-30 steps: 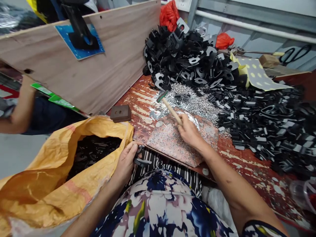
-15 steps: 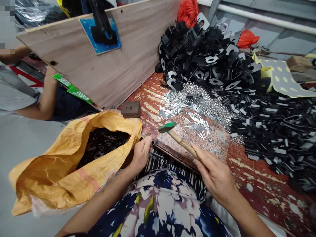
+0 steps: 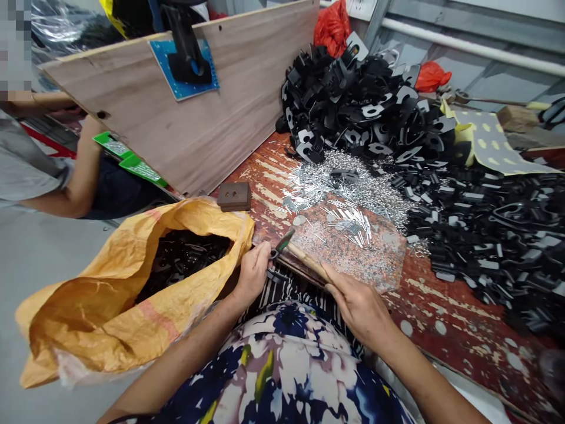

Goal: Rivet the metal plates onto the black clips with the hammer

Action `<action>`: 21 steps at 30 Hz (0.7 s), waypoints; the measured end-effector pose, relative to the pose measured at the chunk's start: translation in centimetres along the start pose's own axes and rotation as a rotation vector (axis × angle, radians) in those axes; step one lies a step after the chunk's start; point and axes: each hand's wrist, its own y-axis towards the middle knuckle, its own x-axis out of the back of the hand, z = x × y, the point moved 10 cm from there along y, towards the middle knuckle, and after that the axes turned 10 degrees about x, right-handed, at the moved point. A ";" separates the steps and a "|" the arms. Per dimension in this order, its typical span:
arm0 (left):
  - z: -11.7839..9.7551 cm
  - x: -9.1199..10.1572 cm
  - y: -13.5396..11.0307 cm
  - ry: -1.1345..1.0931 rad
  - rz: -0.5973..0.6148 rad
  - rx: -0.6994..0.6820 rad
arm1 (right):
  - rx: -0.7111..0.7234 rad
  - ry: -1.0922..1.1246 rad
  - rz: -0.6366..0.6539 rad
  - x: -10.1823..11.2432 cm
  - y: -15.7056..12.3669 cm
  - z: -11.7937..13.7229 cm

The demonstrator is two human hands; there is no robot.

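Note:
My right hand is closed round the wooden handle of a small hammer with a green head. The head is down at the table's near edge, right beside my left hand. My left hand is closed on a small black clip part held against that edge. A speckled stone slab lies on the table just past the hammer, with several silver pins on it.
A yellow woven sack holding black parts stands open at my left. Heaps of black clip parts and a spread of silver pins cover the red worn table. A plywood board stands behind; another person's arm is at far left.
The hammer has come back from over the pins toward me and dropped to the table edge by my left hand. My left hand has stayed at the edge with the black part.

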 end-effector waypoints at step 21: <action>-6.9 3.1 -3.1 0.285 0.059 -0.108 | 0.017 -0.334 0.145 -0.5 8.8 -7.5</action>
